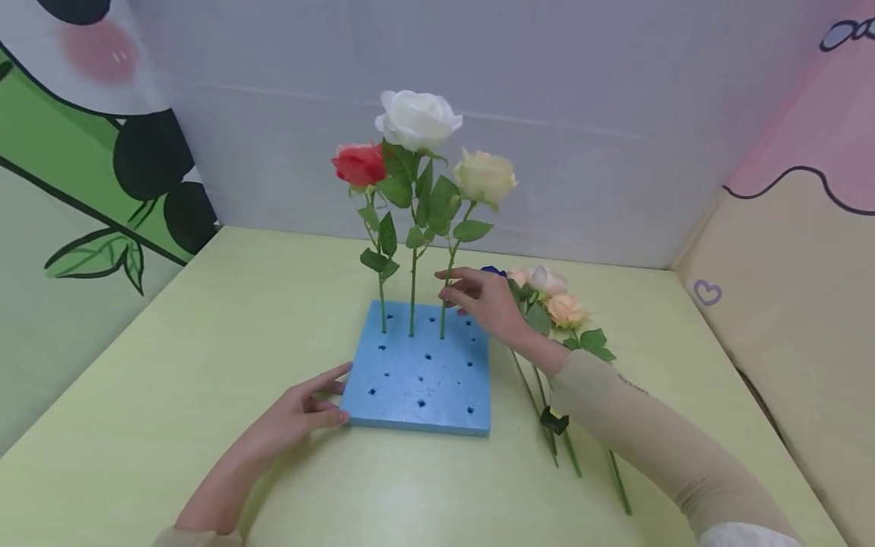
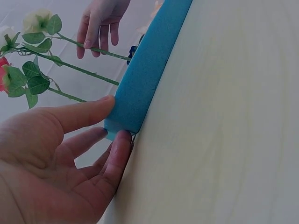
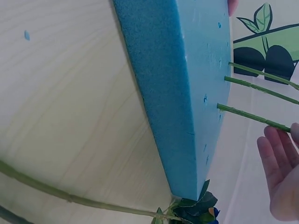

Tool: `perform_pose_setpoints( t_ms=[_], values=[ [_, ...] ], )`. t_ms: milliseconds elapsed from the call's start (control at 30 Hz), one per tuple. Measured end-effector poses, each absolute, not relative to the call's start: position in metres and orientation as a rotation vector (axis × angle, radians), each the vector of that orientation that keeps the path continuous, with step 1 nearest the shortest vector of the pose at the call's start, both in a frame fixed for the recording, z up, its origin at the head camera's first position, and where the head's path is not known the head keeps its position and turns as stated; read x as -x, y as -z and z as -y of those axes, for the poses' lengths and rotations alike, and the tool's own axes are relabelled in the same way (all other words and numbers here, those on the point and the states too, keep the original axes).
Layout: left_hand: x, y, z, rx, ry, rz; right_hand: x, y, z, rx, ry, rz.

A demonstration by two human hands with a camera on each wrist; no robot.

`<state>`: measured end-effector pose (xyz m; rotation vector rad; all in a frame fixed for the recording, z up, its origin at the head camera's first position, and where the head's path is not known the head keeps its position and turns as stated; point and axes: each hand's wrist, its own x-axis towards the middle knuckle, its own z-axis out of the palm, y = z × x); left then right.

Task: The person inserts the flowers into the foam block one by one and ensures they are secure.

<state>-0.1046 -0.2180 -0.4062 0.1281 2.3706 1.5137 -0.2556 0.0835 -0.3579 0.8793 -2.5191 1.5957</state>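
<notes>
A blue foam block (image 1: 403, 387) with rows of small holes lies on the table. Three artificial flowers stand upright in it: a red rose (image 1: 359, 165), a taller white rose (image 1: 418, 120) and a cream rose (image 1: 485, 178). My right hand (image 1: 488, 304) pinches the cream rose's green stem (image 3: 252, 115) between thumb and fingers, a little above the block. At the near left corner, my left hand (image 1: 297, 410) rests against the block, thumb and relaxed fingers touching its edge. The left wrist view shows that thumb (image 2: 100, 109) at the block's upper edge.
More artificial flowers lie on the table right of the block, among them peach roses (image 1: 566, 310) and a dark blue bloom (image 1: 494, 270), partly behind my right arm. A small dark leaf (image 1: 554, 421) sits among their stems. A pale wall (image 1: 588, 137) stands behind the table (image 1: 273, 304).
</notes>
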Motion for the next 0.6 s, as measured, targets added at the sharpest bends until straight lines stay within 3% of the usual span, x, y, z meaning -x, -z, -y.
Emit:
perform_pose_setpoints(
  t_ms=[600],
  values=[
    [0.108, 0.407, 0.219, -0.132, -1.511, -2.372, 0.243, 0.353, -0.112, -0.880, -1.412, 2.652]
  ],
)
